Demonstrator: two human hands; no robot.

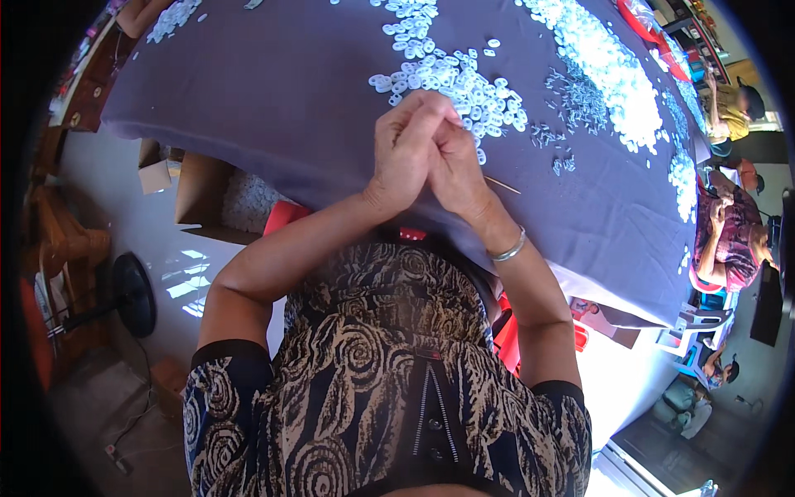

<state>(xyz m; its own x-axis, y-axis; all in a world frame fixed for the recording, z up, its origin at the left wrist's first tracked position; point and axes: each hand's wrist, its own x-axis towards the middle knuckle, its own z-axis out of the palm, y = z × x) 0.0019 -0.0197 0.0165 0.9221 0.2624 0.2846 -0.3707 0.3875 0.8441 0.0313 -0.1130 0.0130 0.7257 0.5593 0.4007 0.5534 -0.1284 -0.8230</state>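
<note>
Over the near edge of a cloth-covered table (273,91), my left hand (402,156) and my right hand (458,172) are brought together. Both have their fingers curled in and pressed against each other. Whatever lies between them, if anything, is hidden by the fingers. Just beyond the hands spreads a pile of small white oval plastic pieces with two holes (447,76). To its right lie loose small dark screws (580,98). A thin brownish stick (503,185) rests on the cloth beside my right wrist, which wears a silver bangle (511,247).
A large heap of white pieces (617,91) runs along the right side, with red trays (654,37) behind it. Below the table's left edge stands a cardboard box (203,195) of white pieces. A black fan (132,294) stands left. Other people (733,236) sit at the right.
</note>
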